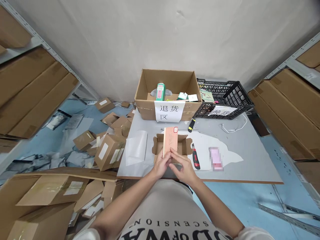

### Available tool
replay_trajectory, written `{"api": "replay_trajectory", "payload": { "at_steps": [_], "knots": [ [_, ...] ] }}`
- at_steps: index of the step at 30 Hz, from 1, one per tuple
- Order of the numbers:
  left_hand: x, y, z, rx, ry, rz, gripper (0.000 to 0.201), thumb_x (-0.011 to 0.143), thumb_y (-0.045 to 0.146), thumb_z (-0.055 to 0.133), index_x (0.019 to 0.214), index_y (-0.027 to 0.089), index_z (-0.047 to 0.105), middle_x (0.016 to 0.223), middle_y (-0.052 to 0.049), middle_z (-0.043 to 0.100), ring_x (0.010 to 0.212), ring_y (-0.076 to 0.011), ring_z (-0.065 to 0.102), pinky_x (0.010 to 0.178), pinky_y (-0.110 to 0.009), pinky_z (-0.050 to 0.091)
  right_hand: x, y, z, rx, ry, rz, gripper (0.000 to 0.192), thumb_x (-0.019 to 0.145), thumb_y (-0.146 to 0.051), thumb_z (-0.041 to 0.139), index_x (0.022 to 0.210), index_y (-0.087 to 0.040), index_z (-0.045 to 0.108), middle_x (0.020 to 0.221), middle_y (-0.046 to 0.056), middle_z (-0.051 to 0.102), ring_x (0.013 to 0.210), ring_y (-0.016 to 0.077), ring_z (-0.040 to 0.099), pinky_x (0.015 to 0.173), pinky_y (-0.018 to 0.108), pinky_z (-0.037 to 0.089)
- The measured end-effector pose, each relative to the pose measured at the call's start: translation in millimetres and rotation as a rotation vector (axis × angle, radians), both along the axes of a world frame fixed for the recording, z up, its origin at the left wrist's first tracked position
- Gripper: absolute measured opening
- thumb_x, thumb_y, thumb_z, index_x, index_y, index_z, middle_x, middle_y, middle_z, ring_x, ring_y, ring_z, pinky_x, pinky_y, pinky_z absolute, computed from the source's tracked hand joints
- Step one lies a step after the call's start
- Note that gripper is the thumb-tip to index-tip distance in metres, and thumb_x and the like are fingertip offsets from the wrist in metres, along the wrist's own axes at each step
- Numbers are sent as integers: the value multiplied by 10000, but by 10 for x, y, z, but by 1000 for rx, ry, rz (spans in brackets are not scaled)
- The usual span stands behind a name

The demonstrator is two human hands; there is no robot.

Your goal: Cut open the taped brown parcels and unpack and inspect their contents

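Note:
A thin, flat peach-coloured box (171,137) with a small red-edged label in its upper corner is held up at a tilt. My left hand (162,164) is closed around its lower left part. From the other side, the fingers of my right hand (183,166) rest on the box's lower right edge, with the thumb below. Behind and under it on the table lies an open brown cardboard carton (183,145), partly hidden by the box and my hands. A red and black box cutter (195,156) is just right of that carton.
A large cardboard box (145,109) holding green packages and a black plastic crate (240,96) stand at the table's back. A yellow and black tool handle (191,125), white sheets (136,146) and a pixelated pink item (216,158) lie on the table. Cartons (110,152) pile up left.

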State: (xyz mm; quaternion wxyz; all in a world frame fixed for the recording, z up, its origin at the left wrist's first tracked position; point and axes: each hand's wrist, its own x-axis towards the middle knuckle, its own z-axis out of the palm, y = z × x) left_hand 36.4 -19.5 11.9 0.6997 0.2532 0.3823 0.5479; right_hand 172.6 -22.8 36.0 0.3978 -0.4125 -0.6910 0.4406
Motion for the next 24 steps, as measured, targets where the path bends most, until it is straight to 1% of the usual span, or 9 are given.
{"api": "replay_trajectory", "payload": {
  "at_steps": [3,6,7,9,12,14,18,21,24],
  "knots": [
    [-28,27,90,-53,-132,1,460,771,406,663,1165,187,577,1222,-111,616,1155,-284,558,968,-438,453,-1,19,-61,45,4,-163,442,794,-262,627,1231,-323,601,1335,31,537,1239,254,499,1070,460,387],
    [-72,42,190,-71,-220,-36,481,792,366,642,1232,207,529,1284,-111,578,1167,-288,550,971,-478,446,17,71,-118,-25,64,-345,574,776,-330,662,1327,-283,509,1439,50,415,1328,266,383,1104,486,316],
    [-87,45,211,-77,-241,-41,485,796,354,638,1244,212,518,1288,-107,576,1171,-286,548,979,-487,439,23,88,-130,-91,123,-354,637,777,-357,662,1372,-270,450,1454,63,393,1333,267,374,1096,493,321],
    [-113,49,228,-88,-262,-45,476,799,332,634,1244,211,517,1273,-102,587,1172,-282,547,991,-494,429,31,114,-143,-248,276,-290,692,793,-405,642,1414,-250,378,1425,90,435,1295,266,431,1053,488,381],
    [-129,58,204,-89,-244,-44,437,797,325,638,1204,197,546,1232,-102,614,1163,-275,555,999,-485,426,29,121,-152,-441,452,-184,629,794,-460,627,1358,-238,457,1280,100,587,1174,271,556,938,457,494],
    [-129,71,173,-81,-215,-46,409,787,318,652,1167,191,568,1210,-101,626,1151,-268,565,995,-469,433,27,114,-164,-521,498,-206,588,774,-471,645,1302,-243,517,1188,88,649,1078,269,618,841,427,551],
    [-137,113,124,-65,-159,-29,413,751,270,693,1140,187,583,1191,-97,636,1129,-251,581,963,-428,467,50,110,-206,-573,532,-295,537,752,-452,674,1243,-267,563,1095,53,691,925,228,676,702,353,593],
    [-149,145,102,-74,-115,-19,443,731,273,713,1145,180,584,1210,-105,626,1113,-258,590,925,-412,493,86,118,-242,-574,525,-311,497,751,-446,676,1213,-286,585,1069,37,699,878,205,685,677,327,595],
    [-152,170,72,-79,-77,-27,479,722,302,721,1163,172,585,1241,-123,607,1136,-277,576,929,-421,489,127,132,-256,-583,528,-317,496,745,-440,683,1207,-287,589,1065,38,700,888,203,682,691,321,593]
  ]
}}
